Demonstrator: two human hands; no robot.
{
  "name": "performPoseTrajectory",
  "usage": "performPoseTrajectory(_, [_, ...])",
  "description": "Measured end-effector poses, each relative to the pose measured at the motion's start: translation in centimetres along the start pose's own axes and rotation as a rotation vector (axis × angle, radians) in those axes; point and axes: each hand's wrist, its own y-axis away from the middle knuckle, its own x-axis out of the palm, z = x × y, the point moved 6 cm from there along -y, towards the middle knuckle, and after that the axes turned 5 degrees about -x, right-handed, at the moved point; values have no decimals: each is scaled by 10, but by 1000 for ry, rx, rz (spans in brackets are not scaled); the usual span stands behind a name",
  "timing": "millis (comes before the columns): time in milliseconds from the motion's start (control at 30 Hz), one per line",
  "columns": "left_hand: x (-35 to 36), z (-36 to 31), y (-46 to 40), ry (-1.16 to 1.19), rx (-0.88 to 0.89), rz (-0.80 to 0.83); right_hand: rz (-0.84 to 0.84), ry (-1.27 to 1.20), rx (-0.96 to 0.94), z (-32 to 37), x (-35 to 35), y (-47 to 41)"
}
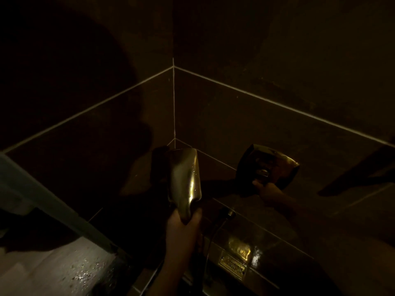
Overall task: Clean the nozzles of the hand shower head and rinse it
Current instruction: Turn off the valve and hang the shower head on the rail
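Left hand (183, 223) wrapped round the handle of the shower head (184, 180), long axis upright, face turned away toward the corner, back to camera; right hand (268, 189) off to the right, fingers on the wall valve (270, 165), grip too dark to judge.

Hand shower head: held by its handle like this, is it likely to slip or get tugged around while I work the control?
Probably slippery: the hand shower head looks glossy with droplets on it. The left hand wraps only the narrow handle, so the wider head may feel top-heavy. The hose looks flexible and might tug sideways. The right hand is at the wall control.
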Motion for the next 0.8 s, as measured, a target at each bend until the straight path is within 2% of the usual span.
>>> performPoseTrajectory(133, [10,-2,20,111,-70,161,113,32,-79,-5,-2,44])
performPoseTrajectory(267, [43,-16,48,41,-1,257,252,-243,-102,-10,-5,138])
performPoseTrajectory(333, [67,-26,67,1,63,291,267,-321,-164,-12,-15,191])
performPoseTrajectory(467, [124,-27,106,-50,48,306,209,-357,-276,-22,-48,269])
performPoseTrajectory(667, [210,25,165,-65,-130,292,92,-259,-226,-75,-95,309])
performPoseTrajectory(800, [247,41,209,-133,-106,406,-69,-305,-194,-114,-122,330])
